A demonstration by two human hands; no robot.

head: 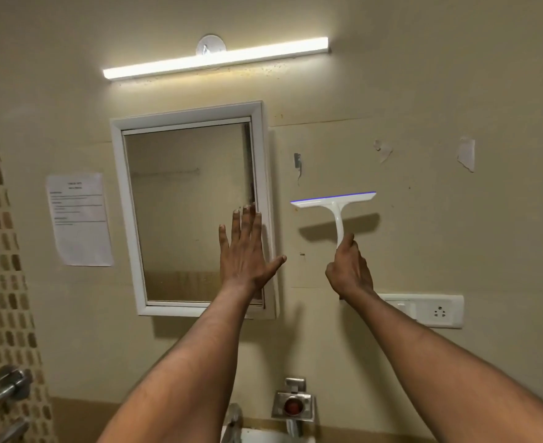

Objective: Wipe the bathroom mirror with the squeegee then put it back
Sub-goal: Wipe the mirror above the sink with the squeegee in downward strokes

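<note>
Forearms fill the bottom of the view, both raised toward the wall, so start low and sweep left to right. At nine o'clock a printed notice (79,219) is stuck to the wall, well clear of the work. Next comes the white-framed mirror (188,212), its glass hazy and streaked, so the wiping looks far from finished. Left hand (243,251) is spread flat, fingers straight, against the mirror's right frame edge at about four o'clock of the glass; that reads as bracing the hinged cabinet door so it won't swing under pressure. Just right of the frame a small metal hook (297,160) sits bare, likely where the tool hangs. Then the squeegee (335,206), white with a blue blade edge at twelve o'clock, upright and off the glass, against bare wall. Right hand (348,266) clamps its handle low. Beyond, at four o'clock, the switch and socket plate (430,311).
</note>
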